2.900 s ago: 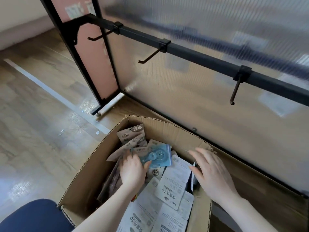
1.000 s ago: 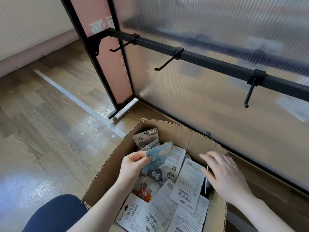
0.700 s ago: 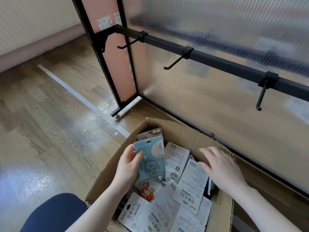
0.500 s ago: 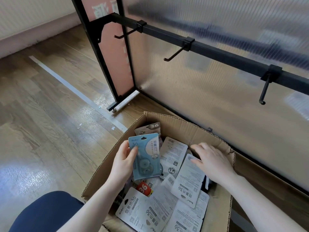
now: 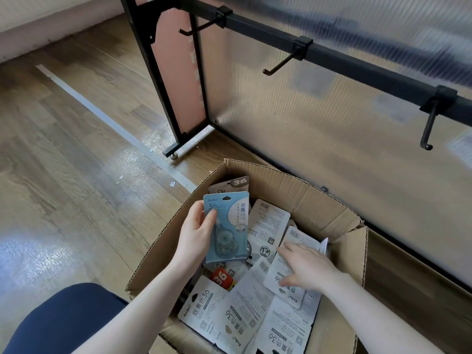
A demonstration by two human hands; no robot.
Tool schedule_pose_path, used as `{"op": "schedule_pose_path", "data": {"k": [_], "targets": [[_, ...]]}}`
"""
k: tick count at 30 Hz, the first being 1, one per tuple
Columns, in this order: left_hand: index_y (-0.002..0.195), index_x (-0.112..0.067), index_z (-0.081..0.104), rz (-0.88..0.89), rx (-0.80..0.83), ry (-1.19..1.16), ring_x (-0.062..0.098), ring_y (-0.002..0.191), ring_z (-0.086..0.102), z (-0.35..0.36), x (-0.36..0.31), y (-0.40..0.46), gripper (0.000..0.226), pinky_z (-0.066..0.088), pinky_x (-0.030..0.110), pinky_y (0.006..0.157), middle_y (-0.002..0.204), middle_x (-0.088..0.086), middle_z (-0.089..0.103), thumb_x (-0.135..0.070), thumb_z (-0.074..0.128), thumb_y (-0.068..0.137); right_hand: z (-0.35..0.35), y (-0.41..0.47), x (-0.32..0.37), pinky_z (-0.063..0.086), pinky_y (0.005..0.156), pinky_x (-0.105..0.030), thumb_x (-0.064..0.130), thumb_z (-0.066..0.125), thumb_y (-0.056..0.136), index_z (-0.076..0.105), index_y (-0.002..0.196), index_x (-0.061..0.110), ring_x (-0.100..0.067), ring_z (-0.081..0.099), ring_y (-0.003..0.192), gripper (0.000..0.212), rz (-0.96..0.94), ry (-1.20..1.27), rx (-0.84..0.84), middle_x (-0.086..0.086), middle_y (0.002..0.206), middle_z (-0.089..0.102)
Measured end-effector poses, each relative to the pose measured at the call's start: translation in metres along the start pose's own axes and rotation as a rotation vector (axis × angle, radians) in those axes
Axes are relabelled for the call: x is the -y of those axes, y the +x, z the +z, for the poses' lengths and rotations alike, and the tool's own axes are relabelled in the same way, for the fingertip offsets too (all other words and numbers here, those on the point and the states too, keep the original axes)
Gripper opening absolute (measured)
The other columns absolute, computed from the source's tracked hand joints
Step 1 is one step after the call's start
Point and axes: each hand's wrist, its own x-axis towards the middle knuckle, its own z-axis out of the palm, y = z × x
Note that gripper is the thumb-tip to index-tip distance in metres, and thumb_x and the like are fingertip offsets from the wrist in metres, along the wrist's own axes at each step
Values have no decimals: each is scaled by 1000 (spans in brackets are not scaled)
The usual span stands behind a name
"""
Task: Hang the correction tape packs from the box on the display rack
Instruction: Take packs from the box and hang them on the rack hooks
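Since a moment ago the left hand (image 5: 195, 232) has lifted the blue correction tape pack (image 5: 227, 227) a little higher and turned it upright, printed face toward the camera, and the right hand (image 5: 305, 268) has sunk lower into the cardboard box (image 5: 319, 200). Thumb on the front and fingers behind, the left hand pinches the blue pack by its left edge, holding it above the pile, its hang hole at the top. To the right of it, the right hand lies with fingers spread and fairly straight, pressing on a white pack (image 5: 288, 264) that lies back-side up among the other packs (image 5: 229, 310) in the box. A grey pack (image 5: 233, 183) stands against the far box wall, just beyond the blue one. Above and beyond both hands runs the black rail of the display rack (image 5: 357, 61), with three bare hooks: one (image 5: 279, 63) roughly above the left hand, another (image 5: 427, 129) beyond the right hand, and a third (image 5: 201, 26) farther left.
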Motion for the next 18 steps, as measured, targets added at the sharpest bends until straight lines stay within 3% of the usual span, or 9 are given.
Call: {"op": "schedule_pose_path", "data": {"k": [4,8,14,18], "targets": [[100,-25,54,12,22,28,8,94,67,1,4,2,9,59,27,72,101,-6,66,-23,46,100,6,-1,-2,26,110,-36,57,68,74,18,149,18,-21,24,139,98,-27,-71,74,-5,152,22],[100,-24,54,20,23,30,7,92,66,3,3,3,9,56,20,66,101,-7,65,-22,46,100,5,-2,-8,9,117,-40,47,77,69,-3,151,23,-22,-1,146,118,-21,-156,201,-3,159,-8],[100,-25,54,35,16,42,4,92,65,4,4,5,9,56,19,68,102,-8,65,-21,46,100,8,0,-17,15,115,-37,18,82,68,-11,150,28,-20,-2,146,124,-41,-269,219,0,159,-14],[105,-23,55,24,14,35,1,91,65,4,5,6,10,55,17,66,102,-9,65,-22,46,100,13,0,-20,17,113,-36,21,81,69,-9,150,28,-20,2,146,121,-78,-318,166,-1,159,-9]]}}
